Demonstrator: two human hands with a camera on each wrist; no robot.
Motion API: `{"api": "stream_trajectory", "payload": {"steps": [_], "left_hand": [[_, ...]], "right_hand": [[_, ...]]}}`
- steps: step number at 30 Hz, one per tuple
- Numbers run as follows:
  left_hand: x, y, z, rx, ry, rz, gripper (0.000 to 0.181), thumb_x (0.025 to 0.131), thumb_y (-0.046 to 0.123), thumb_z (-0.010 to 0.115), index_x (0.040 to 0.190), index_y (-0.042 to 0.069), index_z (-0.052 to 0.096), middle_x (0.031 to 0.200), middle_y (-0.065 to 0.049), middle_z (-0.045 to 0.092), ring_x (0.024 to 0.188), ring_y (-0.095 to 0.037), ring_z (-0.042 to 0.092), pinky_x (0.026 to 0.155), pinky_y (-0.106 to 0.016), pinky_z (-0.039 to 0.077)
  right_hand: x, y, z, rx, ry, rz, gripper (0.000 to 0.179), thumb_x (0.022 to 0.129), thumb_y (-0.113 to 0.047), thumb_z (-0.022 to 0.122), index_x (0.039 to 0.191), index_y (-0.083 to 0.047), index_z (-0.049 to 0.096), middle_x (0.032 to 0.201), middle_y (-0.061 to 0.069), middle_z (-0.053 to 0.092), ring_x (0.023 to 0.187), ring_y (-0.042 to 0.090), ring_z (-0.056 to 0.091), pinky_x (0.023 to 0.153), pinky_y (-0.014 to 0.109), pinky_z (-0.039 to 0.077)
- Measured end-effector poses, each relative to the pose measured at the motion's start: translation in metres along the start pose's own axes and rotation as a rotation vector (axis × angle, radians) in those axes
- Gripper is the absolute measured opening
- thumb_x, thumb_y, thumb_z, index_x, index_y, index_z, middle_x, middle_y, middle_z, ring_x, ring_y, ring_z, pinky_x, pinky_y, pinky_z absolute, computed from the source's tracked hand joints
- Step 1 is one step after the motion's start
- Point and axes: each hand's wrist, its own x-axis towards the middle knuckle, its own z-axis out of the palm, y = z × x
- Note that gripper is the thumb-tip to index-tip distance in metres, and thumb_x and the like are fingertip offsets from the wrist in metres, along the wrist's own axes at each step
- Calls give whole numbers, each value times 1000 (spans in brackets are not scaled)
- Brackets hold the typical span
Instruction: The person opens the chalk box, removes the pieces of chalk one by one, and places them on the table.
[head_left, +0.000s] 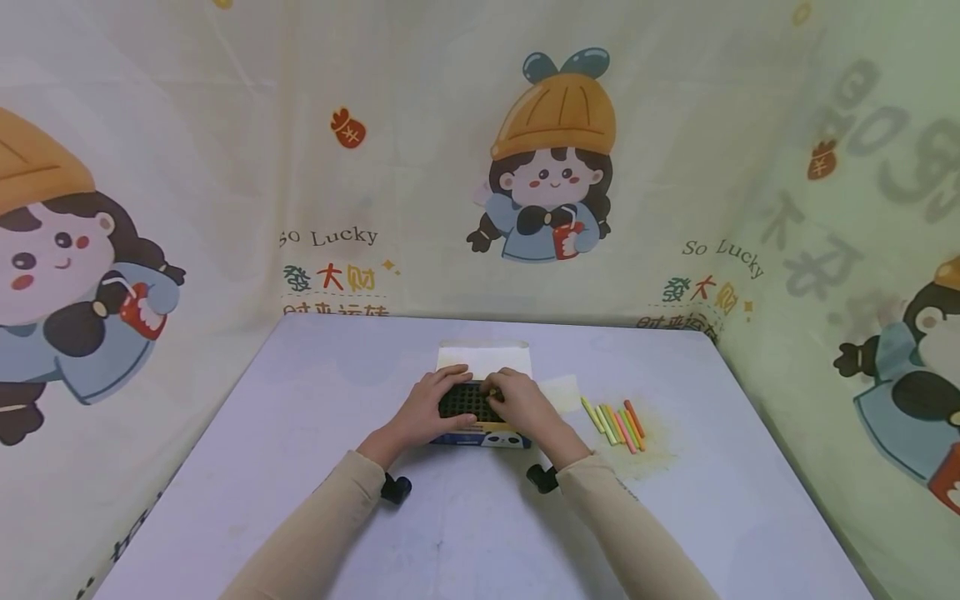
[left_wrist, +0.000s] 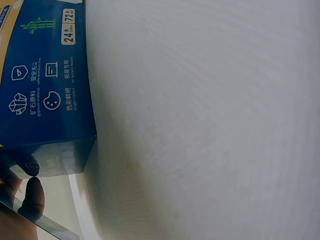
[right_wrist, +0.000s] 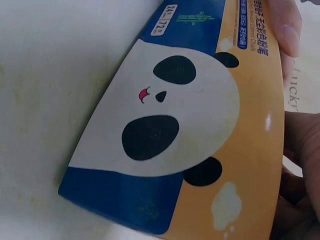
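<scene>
A blue and orange chalk box [head_left: 461,439] with a panda face stands near the middle of the table, its white lid [head_left: 483,360] folded back. Inside is a black insert [head_left: 459,403] with rows of holes. My left hand [head_left: 423,408] grips the box's left end, thumb along the front edge and fingers at the back. Over the right part of the insert, my right hand [head_left: 525,404] pinches a small yellowish chalk stick [head_left: 493,392], mostly hidden by the fingers. The box's panda front [right_wrist: 180,110] fills much of the right wrist view; its blue side [left_wrist: 45,75] appears in the left.
Several coloured chalk sticks [head_left: 617,423] lie side by side to the right of the box, with yellowish dust around them. A pale sheet [head_left: 561,392] lies between them and the box. A printed cloth [head_left: 435,183] hangs behind the table [head_left: 450,533].
</scene>
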Motion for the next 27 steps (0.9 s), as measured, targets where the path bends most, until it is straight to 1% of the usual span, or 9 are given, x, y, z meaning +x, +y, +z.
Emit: {"api": "stream_trajectory", "payload": {"steps": [7,14,27], "left_hand": [[1,-2,2,2,5,3,77,92,54,74,157,21,47,167,4,34,145,-33,40,112,-65,34],[2,-4,3,3,22,20,77,92,53,74,156,20,48,166,4,35,142,-33,43,109,-64,36],[1,-3,2,4,15,17,78,92,54,74,157,20,47,167,4,35,143,-33,41,110,-64,36]], "right_hand": [[0,0,3,12,22,7,17,97,-1,70,110,-10,76,112,8,71,105,24,70,90,39,60],[0,2,4,-9,37,-3,16,99,-2,68,108,-12,76,111,6,70,106,24,70,92,40,59],[-2,1,3,-12,56,-23,14,100,-3,67,105,-13,76,109,5,70,103,23,70,90,39,59]]}}
